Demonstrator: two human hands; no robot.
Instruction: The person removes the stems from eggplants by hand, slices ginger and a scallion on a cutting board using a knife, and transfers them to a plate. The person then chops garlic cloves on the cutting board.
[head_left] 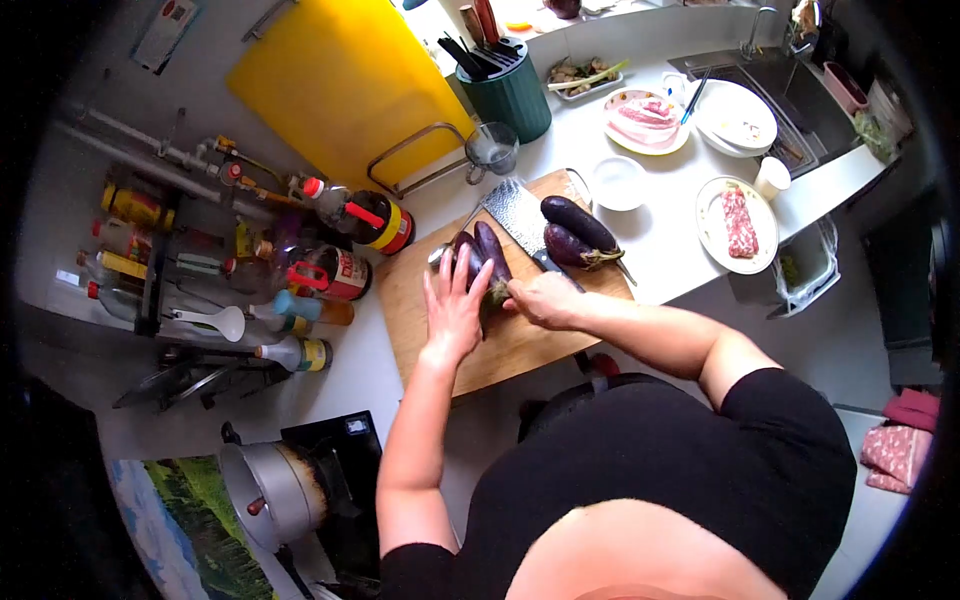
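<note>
My left hand [457,305] rests on the wooden cutting board [430,350] with its fingers spread over dark purple eggplants [490,243] lying side by side. Close to its right, my right hand [543,300] is closed at the stem end of these eggplants; what its fingers pinch is hidden. Just beyond my right hand a cleaver [515,212] lies flat, its black handle pointing toward me. More eggplants [575,218] lie to the right of the blade.
Bottles [385,222] line the left side. A silver pot [275,490] stands at the lower left. Behind the board are a glass jug [492,150] and a green knife block [508,95]. Plates of meat [760,235], a white bowl [620,183] and a sink [800,95] are to the right.
</note>
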